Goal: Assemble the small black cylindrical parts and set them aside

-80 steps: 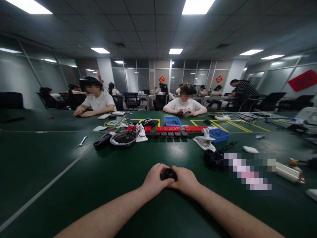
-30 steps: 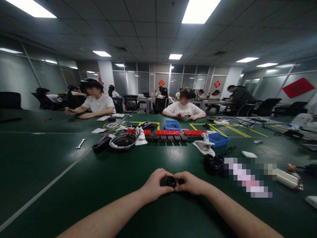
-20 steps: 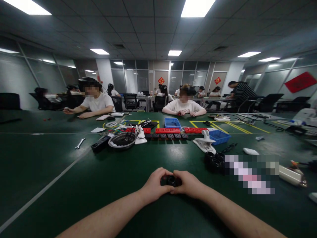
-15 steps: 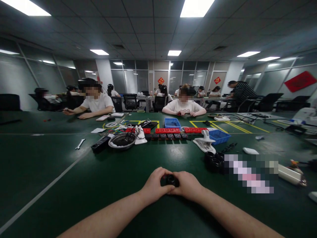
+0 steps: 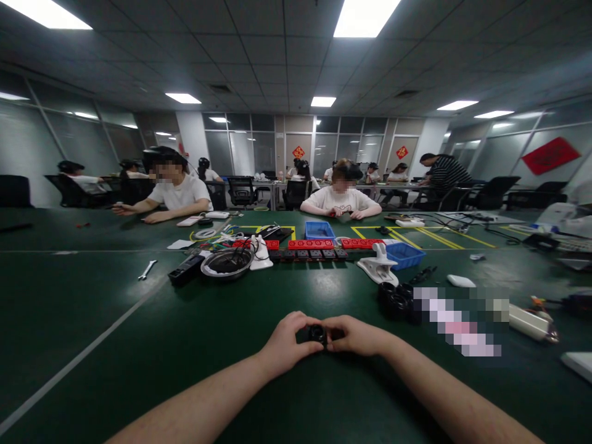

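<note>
Black round part (image 5: 317, 333), small and ring-shaped, sits pinched between both hands just above the green worktop (image 5: 185, 333), low in the middle of the view. Going from the biggest things down: the worktop stretches wide, crossed by a pale line on the left and yellow lines farther back. Two people in white shirts sit on its far side, one to the left (image 5: 178, 192) and one near the middle (image 5: 341, 198), with more people at desks behind them. On the right wall hangs a red banner (image 5: 550, 155), its writing too small to read; two small red diamond signs (image 5: 298, 152) on the back glass are likewise unreadable. Across the middle of the worktop lies a row of red and black power strips (image 5: 314, 248), with a blue bin (image 5: 319, 229) behind and another blue bin (image 5: 404, 253) to the right. A round metal bowl (image 5: 226, 263) holding dark wires stands left of the strips, and a white clamp (image 5: 380, 265) stands right of them. Near the right hand lies a cluster of black rings (image 5: 394, 299); a wrench (image 5: 147, 269) lies well off to the left. The left hand (image 5: 285, 340) curls its fingers and thumb around the part's left side; the right hand (image 5: 358, 336) pinches its right side with fingertips.
</note>
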Available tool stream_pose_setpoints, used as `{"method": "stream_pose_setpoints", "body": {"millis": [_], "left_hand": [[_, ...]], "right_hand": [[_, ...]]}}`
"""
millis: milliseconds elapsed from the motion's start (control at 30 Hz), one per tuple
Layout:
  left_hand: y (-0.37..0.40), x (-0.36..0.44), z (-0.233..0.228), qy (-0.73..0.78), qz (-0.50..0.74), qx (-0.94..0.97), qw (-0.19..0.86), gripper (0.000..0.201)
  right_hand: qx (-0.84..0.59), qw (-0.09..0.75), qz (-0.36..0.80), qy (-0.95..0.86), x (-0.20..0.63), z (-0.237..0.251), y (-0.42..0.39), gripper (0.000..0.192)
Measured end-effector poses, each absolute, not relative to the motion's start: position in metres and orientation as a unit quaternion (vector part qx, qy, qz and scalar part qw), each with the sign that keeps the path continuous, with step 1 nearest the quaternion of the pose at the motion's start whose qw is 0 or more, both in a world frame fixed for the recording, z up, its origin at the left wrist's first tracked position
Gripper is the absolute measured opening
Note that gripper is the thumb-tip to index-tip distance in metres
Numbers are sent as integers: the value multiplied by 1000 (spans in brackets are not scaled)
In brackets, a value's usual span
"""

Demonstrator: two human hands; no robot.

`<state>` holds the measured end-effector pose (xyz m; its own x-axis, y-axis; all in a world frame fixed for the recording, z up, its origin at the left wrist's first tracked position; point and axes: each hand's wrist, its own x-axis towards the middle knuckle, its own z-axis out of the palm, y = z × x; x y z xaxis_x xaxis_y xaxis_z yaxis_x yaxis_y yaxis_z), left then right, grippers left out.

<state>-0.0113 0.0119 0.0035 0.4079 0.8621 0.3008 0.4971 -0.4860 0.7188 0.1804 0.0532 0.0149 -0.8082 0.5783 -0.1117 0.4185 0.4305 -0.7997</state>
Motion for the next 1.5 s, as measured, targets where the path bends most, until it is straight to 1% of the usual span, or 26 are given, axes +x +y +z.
{"method": "stream_pose_setpoints", "body": {"millis": [67, 133, 200, 300, 400, 467, 600, 700, 833, 867, 933, 1067, 1200, 1267, 1333, 1500], "left_hand": [[13, -11, 4, 430, 329, 792, 282, 31], [14, -10, 4, 438, 320, 787, 294, 31], [14, -9, 3, 448, 312, 782, 301, 30], [15, -8, 2, 462, 311, 774, 302, 30], [15, -8, 0, 474, 316, 766, 296, 32], [15, -8, -1, 484, 321, 762, 286, 31], [15, -6, -4, 515, 333, 744, 265, 31], [15, -5, -5, 518, 343, 737, 267, 30], [15, -6, -4, 504, 354, 732, 292, 39], [16, -7, -4, 500, 353, 733, 295, 41], [16, -9, -4, 491, 345, 745, 293, 39], [18, -12, -3, 467, 332, 767, 288, 32], [18, -12, -4, 466, 333, 768, 287, 33], [19, -12, -5, 466, 334, 768, 287, 32], [19, -11, -6, 464, 334, 768, 288, 31], [16, -7, -6, 496, 335, 751, 280, 35]], "right_hand": [[-310, 97, 420, -847, 180, 11, 54, 12], [-322, 97, 407, -849, 180, 8, 55, 11], [-335, 94, 399, -848, 179, 5, 55, 13], [-366, 95, 366, -850, 176, 4, 52, 21], [-418, 96, 291, -855, 168, 5, 45, 32], [-451, 95, 230, -857, 163, 5, 39, 36], [-487, 100, 139, -857, 154, 1, 31, 32], [-494, 96, 108, -857, 151, -2, 29, 31], [-496, 90, 124, -855, 153, 3, 29, 44], [-490, 91, 140, -856, 155, 6, 29, 47], [-464, 91, 192, -860, 160, 11, 32, 50], [-385, 87, 297, -869, 170, 17, 39, 46], [-341, 77, 340, -873, 174, 13, 47, 22], [-345, 80, 345, -869, 174, 9, 50, 14], [-364, 87, 340, -863, 173, 6, 52, 15], [-411, 104, 301, -854, 168, 3, 47, 22]]}}
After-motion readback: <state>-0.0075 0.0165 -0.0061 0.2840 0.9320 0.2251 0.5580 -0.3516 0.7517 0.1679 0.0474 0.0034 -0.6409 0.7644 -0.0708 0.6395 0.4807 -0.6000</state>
